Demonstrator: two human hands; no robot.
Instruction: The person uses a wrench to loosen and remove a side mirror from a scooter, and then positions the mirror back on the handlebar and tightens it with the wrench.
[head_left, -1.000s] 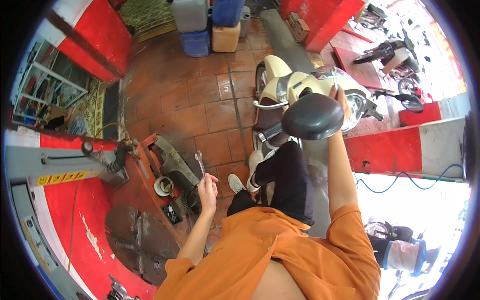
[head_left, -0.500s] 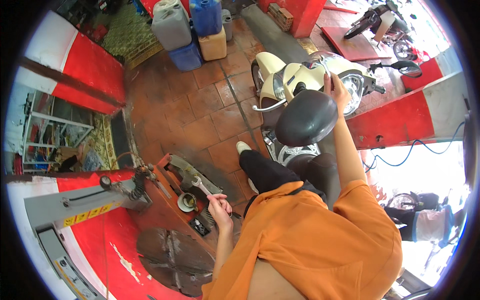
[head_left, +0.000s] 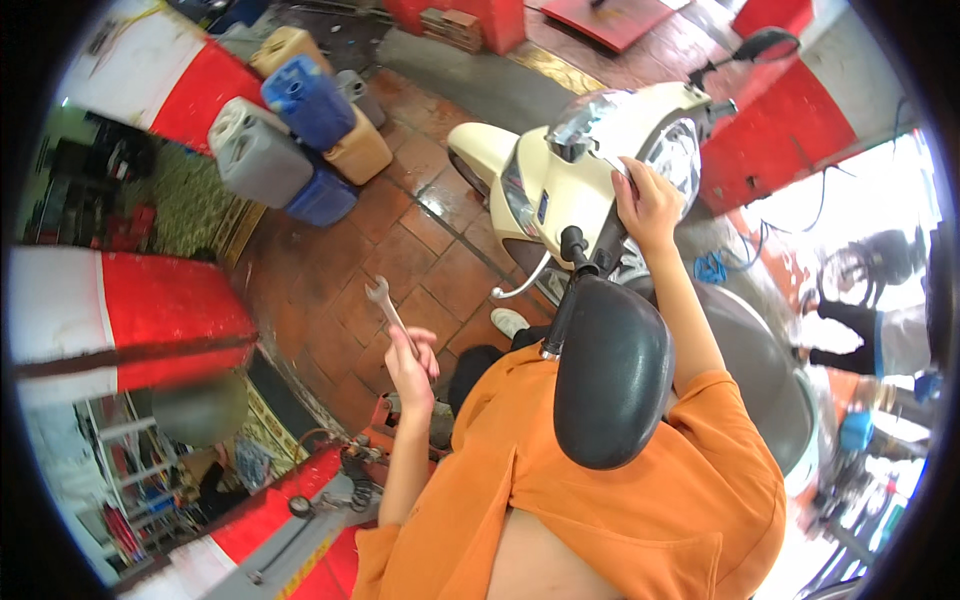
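My left hand (head_left: 410, 368) is closed round the shaft of a silver wrench (head_left: 389, 308), its jaw end pointing up and away over the tiled floor. My right hand (head_left: 650, 205) lies at the front of a cream scooter (head_left: 571, 196), beside its headlight (head_left: 676, 158). The fingers there are curled, with a slim pale thing at their tips that I cannot make out. A black mirror (head_left: 613, 380) on the scooter's handlebar stands close in front of my orange shirt, between my two arms. The far mirror (head_left: 768, 45) sticks out beyond the headlight.
Grey, blue and tan jerrycans (head_left: 262, 165) stand together at the far left. Red and white walls (head_left: 175, 310) edge the left side. Bricks (head_left: 450, 30) lie at the back by a red pillar. A blue hose (head_left: 712, 266) lies coiled on the right; a person (head_left: 850, 330) is beyond it.
My view has turned, and I am closer to the scooter's near mirror. The wrench has moved from above the tool tray to over the bare tiles. My right hand remains by the headlight.
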